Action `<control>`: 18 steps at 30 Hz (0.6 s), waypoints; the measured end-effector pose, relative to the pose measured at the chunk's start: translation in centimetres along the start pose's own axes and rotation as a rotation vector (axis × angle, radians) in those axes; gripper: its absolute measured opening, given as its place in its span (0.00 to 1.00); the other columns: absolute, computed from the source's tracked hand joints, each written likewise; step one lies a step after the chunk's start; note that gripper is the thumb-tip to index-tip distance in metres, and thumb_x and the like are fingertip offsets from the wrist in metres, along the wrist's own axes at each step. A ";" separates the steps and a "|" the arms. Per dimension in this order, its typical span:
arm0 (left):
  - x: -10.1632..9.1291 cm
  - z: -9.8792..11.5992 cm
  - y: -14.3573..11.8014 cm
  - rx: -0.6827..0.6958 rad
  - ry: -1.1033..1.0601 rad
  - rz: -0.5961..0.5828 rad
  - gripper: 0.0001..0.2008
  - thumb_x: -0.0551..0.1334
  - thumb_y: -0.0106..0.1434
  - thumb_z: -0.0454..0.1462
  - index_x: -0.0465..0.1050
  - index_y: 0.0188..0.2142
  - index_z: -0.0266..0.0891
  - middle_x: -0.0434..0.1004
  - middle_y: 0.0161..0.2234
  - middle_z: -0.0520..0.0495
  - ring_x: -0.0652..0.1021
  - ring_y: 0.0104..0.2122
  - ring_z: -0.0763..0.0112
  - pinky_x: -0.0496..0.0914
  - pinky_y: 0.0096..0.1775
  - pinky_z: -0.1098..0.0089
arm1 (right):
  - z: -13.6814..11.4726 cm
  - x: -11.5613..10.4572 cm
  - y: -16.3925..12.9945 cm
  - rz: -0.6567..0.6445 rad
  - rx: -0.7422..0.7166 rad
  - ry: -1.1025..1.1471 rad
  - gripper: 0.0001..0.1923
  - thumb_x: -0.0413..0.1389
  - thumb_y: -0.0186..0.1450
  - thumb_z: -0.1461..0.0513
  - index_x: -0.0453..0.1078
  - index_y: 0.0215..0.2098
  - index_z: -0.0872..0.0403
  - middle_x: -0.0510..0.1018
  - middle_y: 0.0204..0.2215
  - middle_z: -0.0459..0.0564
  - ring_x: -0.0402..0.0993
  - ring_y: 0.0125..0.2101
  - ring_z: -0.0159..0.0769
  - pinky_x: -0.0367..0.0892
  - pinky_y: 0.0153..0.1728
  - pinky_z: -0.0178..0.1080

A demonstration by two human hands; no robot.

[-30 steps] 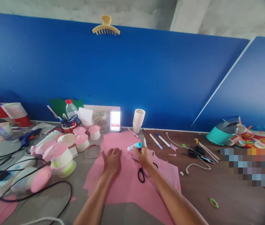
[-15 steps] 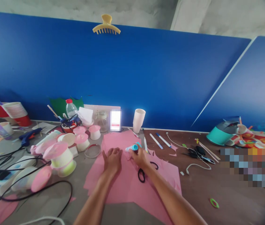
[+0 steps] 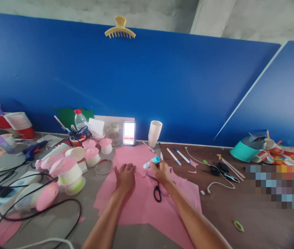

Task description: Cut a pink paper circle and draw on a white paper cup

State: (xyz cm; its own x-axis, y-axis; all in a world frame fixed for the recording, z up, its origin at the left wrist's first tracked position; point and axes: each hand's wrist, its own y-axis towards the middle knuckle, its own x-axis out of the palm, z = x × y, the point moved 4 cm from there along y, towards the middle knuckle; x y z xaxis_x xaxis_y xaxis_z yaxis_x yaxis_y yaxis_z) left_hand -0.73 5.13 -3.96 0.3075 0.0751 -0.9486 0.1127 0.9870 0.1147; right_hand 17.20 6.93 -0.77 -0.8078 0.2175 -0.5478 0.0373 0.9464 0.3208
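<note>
Head view, looking down over both forearms: the left hand (image 3: 125,177) lies flat with fingers spread wide on the pink paper (image 3: 147,204), pinning the sheet to the table (image 3: 240,207) so it cannot slide. Just beside it, the right hand (image 3: 159,172) is closed around a glue stick (image 3: 152,161), white-bodied with a light blue end that points up and away from the hand, clear of the paper; that slant looks like a grip for dabbing, though I can't tell if the tip is exposed. Black scissors (image 3: 157,192) rest on the paper directly under the right wrist, within easy reach. Beyond the fingertips stand a stack of white cups (image 3: 154,133) against the blue partition (image 3: 147,83). Left of the left hand sits a cluster of pink-lidded cups (image 3: 67,169) and loops of black cable (image 3: 32,214). To the right of the right hand lie pens (image 3: 178,155). No brand or writing is readable; the glue stick's label is too small.
</note>
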 end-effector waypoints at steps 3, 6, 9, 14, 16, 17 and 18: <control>0.1 -0.1 0.0 -0.004 0.002 -0.002 0.24 0.49 0.68 0.30 0.73 0.56 0.52 0.72 0.62 0.46 0.65 0.63 0.51 0.46 0.64 0.32 | -0.1 0.4 -0.1 -0.002 -0.019 0.036 0.14 0.49 0.68 0.56 0.75 0.37 0.54 0.84 0.31 0.53 0.80 0.34 0.43 0.72 0.37 0.40; 0.3 -0.2 0.0 0.000 -0.021 0.016 0.23 0.47 0.70 0.32 0.73 0.56 0.52 0.73 0.62 0.46 0.65 0.63 0.51 0.45 0.63 0.31 | 0.0 1.5 -0.4 -0.043 -0.024 0.007 0.10 0.55 0.64 0.57 0.74 0.37 0.53 0.83 0.29 0.53 0.79 0.32 0.43 0.70 0.35 0.39; 0.5 -0.3 -0.1 0.002 -0.030 0.029 0.23 0.47 0.71 0.33 0.74 0.55 0.51 0.73 0.61 0.46 0.66 0.63 0.50 0.44 0.63 0.31 | 0.3 2.1 -0.4 -0.075 -0.019 -0.042 0.06 0.57 0.62 0.59 0.73 0.33 0.52 0.79 0.23 0.48 0.76 0.27 0.40 0.67 0.33 0.37; 0.1 -0.1 -0.1 -0.005 -0.019 0.017 0.23 0.47 0.70 0.32 0.74 0.55 0.51 0.73 0.61 0.46 0.66 0.62 0.51 0.44 0.63 0.30 | 0.6 1.1 0.0 -0.085 -0.004 -0.056 0.05 0.57 0.59 0.61 0.70 0.26 0.52 0.74 0.19 0.44 0.73 0.24 0.37 0.64 0.30 0.35; -0.2 0.0 -0.1 -0.006 -0.020 0.000 0.23 0.47 0.70 0.32 0.74 0.55 0.50 0.73 0.61 0.46 0.66 0.62 0.51 0.45 0.63 0.30 | 0.5 0.4 0.2 -0.084 0.001 -0.040 0.07 0.56 0.60 0.61 0.70 0.24 0.52 0.75 0.19 0.45 0.74 0.24 0.37 0.65 0.29 0.36; -0.3 0.1 -0.1 -0.007 -0.019 -0.004 0.23 0.48 0.70 0.31 0.73 0.56 0.50 0.73 0.62 0.46 0.66 0.62 0.51 0.45 0.63 0.30 | 0.4 0.2 0.2 -0.083 -0.002 -0.024 0.08 0.55 0.62 0.60 0.71 0.25 0.52 0.77 0.20 0.46 0.75 0.25 0.38 0.66 0.30 0.36; -0.3 0.1 -0.1 -0.008 -0.018 -0.006 0.23 0.48 0.69 0.31 0.73 0.56 0.50 0.72 0.62 0.46 0.66 0.62 0.51 0.45 0.63 0.30 | 0.3 0.0 0.2 -0.080 -0.009 -0.006 0.10 0.53 0.64 0.59 0.72 0.26 0.52 0.79 0.22 0.47 0.76 0.26 0.38 0.67 0.32 0.37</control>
State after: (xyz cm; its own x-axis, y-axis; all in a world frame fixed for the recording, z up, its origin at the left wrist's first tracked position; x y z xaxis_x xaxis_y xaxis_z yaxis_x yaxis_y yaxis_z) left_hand -0.71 4.95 -3.63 0.3237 0.0668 -0.9438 0.1069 0.9885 0.1067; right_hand 17.37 7.13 -0.91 -0.8046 0.1425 -0.5765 -0.0328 0.9586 0.2828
